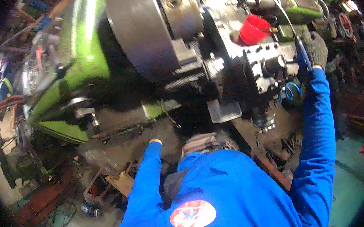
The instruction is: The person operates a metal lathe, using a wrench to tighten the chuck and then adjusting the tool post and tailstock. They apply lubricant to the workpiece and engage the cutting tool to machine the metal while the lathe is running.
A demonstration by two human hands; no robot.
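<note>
Broadly, the lathe (223, 32) stretches away to the left of your right hand (316, 48), its chuck (140, 30) well off on that side. Closer in, the tool post (268, 65) stands left of the hand and a little toward you; the red cup (253, 30) sits left too, slightly farther away. Your left hand (163, 131) is dim and blurred, low and far to the left, so I cannot tell its state. Your gloved right hand is curled beside the blue tool (304, 57); whether its fingers grip it, I cannot tell. The relation to judge by: the tool lies right along that hand's left side, long axis nearly in line with your forearm, far end leaning left. Your right hand is plainly nearer it. The blue coil (291, 91) hangs toward you, left of the wrist.
</note>
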